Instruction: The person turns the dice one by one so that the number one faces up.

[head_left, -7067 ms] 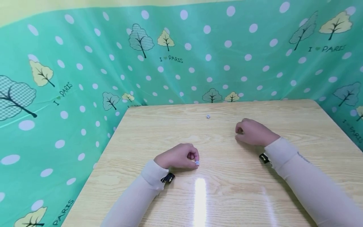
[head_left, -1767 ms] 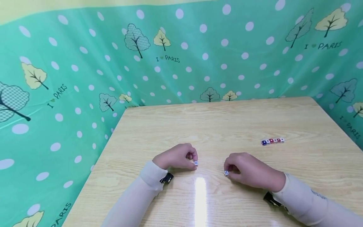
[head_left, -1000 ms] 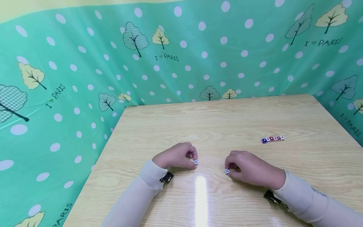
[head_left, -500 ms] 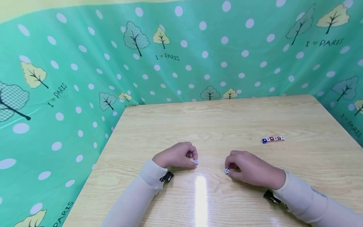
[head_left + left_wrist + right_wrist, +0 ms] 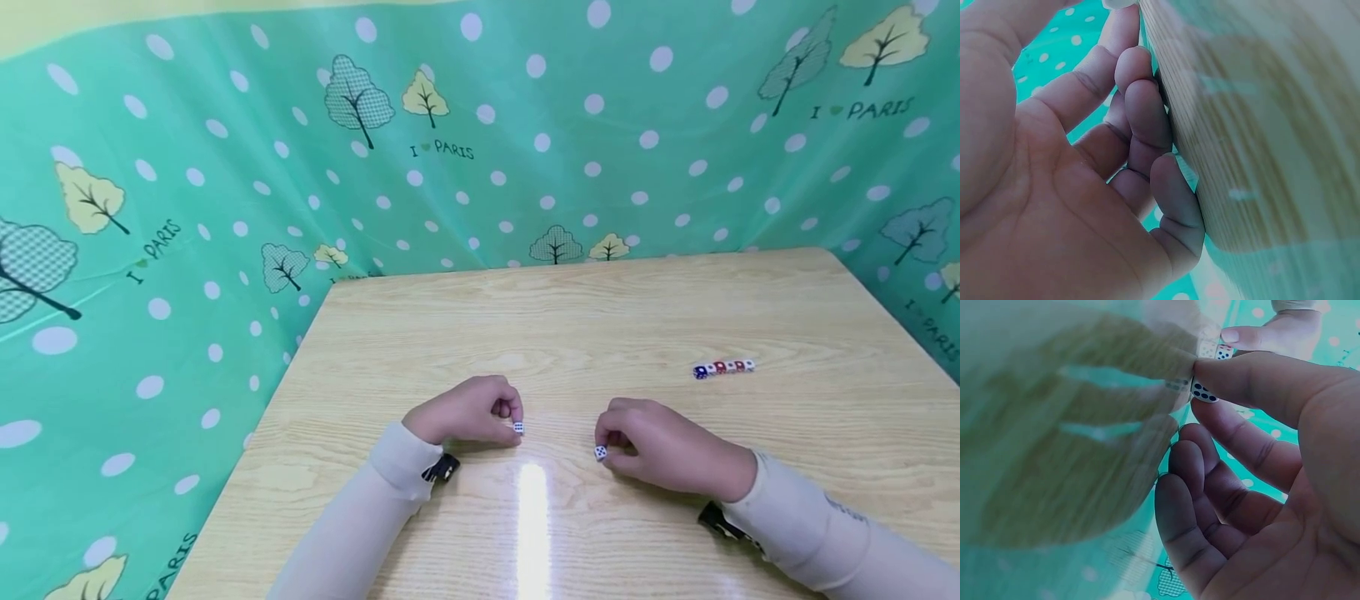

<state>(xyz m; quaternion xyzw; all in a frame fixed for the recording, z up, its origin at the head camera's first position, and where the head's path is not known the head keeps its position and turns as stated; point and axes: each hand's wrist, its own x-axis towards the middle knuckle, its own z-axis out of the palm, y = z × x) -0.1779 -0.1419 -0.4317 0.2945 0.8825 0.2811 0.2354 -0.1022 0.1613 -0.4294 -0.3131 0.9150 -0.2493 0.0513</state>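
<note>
My left hand (image 5: 472, 410) pinches a white die (image 5: 518, 427) with blue pips between thumb and index finger, low against the wooden table. To its right, my right hand (image 5: 667, 446) grips another white die (image 5: 601, 452) the same way; dark pips show on that right die (image 5: 1204, 393) in the right wrist view. A gap of bare wood separates the two dice. Farther back on the right lies a straight row of dice (image 5: 723, 368), blue, white and red, side by side. Only a pale edge of the left die (image 5: 1120, 2) shows in the left wrist view.
The pale wooden table (image 5: 465, 325) reflects a bright strip of light in front of the hands. A green dotted curtain (image 5: 450, 200) with printed trees stands along its back and sides. Each wrist wears a black strap.
Seven seconds ago my right hand was farther back, and a lone die lay near the far edge; that spot is now bare. The right hand came nearer, revealing the row. Lately both hands stay still.
</note>
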